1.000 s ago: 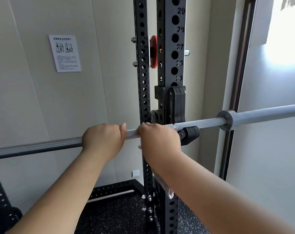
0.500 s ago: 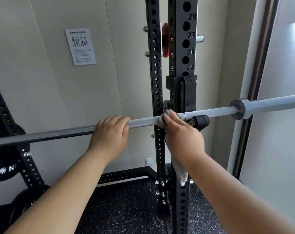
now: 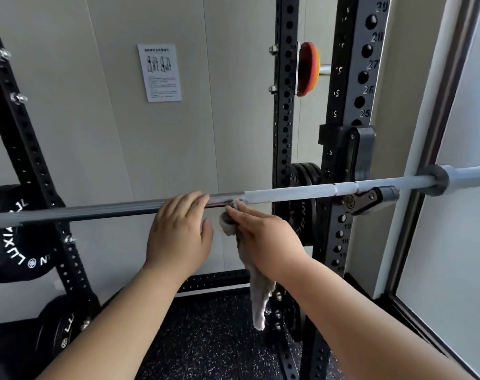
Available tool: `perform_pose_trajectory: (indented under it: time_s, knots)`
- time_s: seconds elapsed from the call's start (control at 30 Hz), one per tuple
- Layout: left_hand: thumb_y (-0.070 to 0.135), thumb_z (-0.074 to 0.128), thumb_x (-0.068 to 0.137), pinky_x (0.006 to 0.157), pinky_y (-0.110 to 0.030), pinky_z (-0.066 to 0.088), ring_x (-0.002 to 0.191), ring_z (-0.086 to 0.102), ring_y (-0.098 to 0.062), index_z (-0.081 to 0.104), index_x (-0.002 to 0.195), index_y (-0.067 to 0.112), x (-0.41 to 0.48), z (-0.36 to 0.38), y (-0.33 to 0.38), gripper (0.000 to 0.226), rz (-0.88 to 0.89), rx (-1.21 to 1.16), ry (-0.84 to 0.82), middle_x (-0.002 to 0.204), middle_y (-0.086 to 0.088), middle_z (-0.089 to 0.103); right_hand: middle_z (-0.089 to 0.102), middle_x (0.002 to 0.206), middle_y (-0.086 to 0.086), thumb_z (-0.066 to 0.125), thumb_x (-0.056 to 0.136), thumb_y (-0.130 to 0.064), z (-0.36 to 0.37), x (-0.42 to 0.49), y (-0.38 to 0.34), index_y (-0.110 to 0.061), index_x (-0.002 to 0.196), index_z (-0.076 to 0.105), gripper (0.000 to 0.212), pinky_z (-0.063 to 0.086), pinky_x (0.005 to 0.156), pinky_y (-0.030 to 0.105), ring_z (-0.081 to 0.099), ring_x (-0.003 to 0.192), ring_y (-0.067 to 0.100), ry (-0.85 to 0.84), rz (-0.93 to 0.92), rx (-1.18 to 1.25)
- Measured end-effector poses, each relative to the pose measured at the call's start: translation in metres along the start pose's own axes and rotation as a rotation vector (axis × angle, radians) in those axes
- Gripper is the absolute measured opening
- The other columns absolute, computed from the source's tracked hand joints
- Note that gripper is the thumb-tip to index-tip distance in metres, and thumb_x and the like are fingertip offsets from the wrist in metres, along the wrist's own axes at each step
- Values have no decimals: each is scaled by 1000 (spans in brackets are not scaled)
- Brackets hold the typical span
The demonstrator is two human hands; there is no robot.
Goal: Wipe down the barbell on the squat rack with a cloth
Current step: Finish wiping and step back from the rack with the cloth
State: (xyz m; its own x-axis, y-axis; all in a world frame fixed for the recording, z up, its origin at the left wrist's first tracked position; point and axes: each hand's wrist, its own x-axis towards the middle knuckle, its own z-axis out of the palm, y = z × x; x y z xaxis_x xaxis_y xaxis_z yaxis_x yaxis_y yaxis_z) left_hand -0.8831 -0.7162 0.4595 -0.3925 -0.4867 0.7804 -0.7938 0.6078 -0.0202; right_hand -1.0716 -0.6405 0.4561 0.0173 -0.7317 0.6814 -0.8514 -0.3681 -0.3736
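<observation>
Between the two grips a short shiny stretch of the barbell (image 3: 288, 192) shows. The bar runs nearly level from far out past the left grip (image 3: 178, 234) to well beyond the right grip (image 3: 269, 239), where it rests in a black hook (image 3: 367, 197) on the numbered rack upright (image 3: 346, 105).

The left grip is clamped on the bar from above. Its fingers (image 3: 189, 200) bend over the top and cover it, while the thumb sticks out free just under the bar.

The right grip sits just beside it on the upright's side, a little lower. Its fingers lie fairly straight, their tips touching the front of the bar, and its thumb is hidden. It holds the cloth (image 3: 258, 297), a pale grey rag. One end is wadded under the fingertips, just below the bar and close to the left thumb. The rest passes beneath the palm and hangs straight down under the wrist, above the speckled black floor (image 3: 206, 341).

Further out from the right grip, past the hook, the bar's thick collar (image 3: 433, 179) meets the sleeve. Out beyond the left grip, black weight plates (image 3: 14, 242) with white lettering hang on a slanted rack post. High above the left grip a printed sheet (image 3: 159, 72) is stuck to the wall. Above the right grip a red-orange disc (image 3: 308, 69) sits between the uprights.
</observation>
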Motion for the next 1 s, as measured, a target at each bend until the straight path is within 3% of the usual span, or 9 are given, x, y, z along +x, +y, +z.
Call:
perform_pose_trajectory:
  time_s: [0.1,0.2,0.33,0.5,0.57,0.7,0.8,0.9,1.0]
  knots:
    - [27,52,94,118,-47,38,140,50,-30,65,135,10,-22,-4,-24,46,46,-60,-2,152,-8,54,72,122,-22,60,101,-10,14,-17,-11,-30,130,71,37,58,95,26,67,109,-8,9,2,136]
    - [23,57,93,117,-50,40,147,45,-32,68,128,10,-43,6,-51,40,159,-76,-60,157,-10,50,72,124,-17,59,102,-15,36,-25,-20,-31,143,60,43,56,99,27,68,111,0,54,185,112]
    - [38,44,96,108,-43,49,127,59,-23,69,127,19,-78,14,-82,44,80,-102,-299,134,1,66,71,120,-14,58,103,-25,58,-31,-38,-32,145,49,43,55,91,31,67,105,9,49,366,77]
    - [40,46,105,110,-33,44,124,57,-12,65,134,27,-110,-11,-108,37,9,-109,-498,133,13,65,67,108,-21,60,101,-25,64,-48,-53,-32,127,60,27,50,78,22,65,99,6,19,448,38]
    - [41,45,106,106,-32,45,119,57,-11,65,128,29,-122,-24,-117,32,-24,-86,-511,128,15,65,67,110,-18,58,102,-20,60,-55,-53,-30,124,63,25,52,80,24,64,100,6,31,455,43]
    - [41,45,105,90,-32,47,107,58,-12,65,116,33,-149,-55,-121,24,-120,-55,-573,115,17,67,60,125,-6,53,102,-17,48,-82,-59,-28,123,64,26,58,81,41,65,97,19,-44,454,-99]
    - [41,44,104,82,-32,46,100,57,-11,64,113,36,-176,-79,-110,22,-145,-40,-649,107,18,66,52,133,0,53,101,-18,39,-115,-68,-25,125,64,27,56,79,38,64,92,25,-91,529,-151]
    - [41,46,103,83,-34,51,96,57,-10,65,110,35,-206,-99,-95,21,-159,-58,-682,98,18,63,50,133,0,51,101,-18,32,-145,-80,-27,122,65,27,52,82,31,60,94,19,-102,570,-116]
    - [42,47,102,83,-35,53,98,59,-10,65,106,35,-240,-114,-80,20,-168,-75,-717,102,17,64,50,129,-6,54,98,-20,31,-180,-97,-33,123,63,30,50,85,28,59,102,16,-148,572,-48]
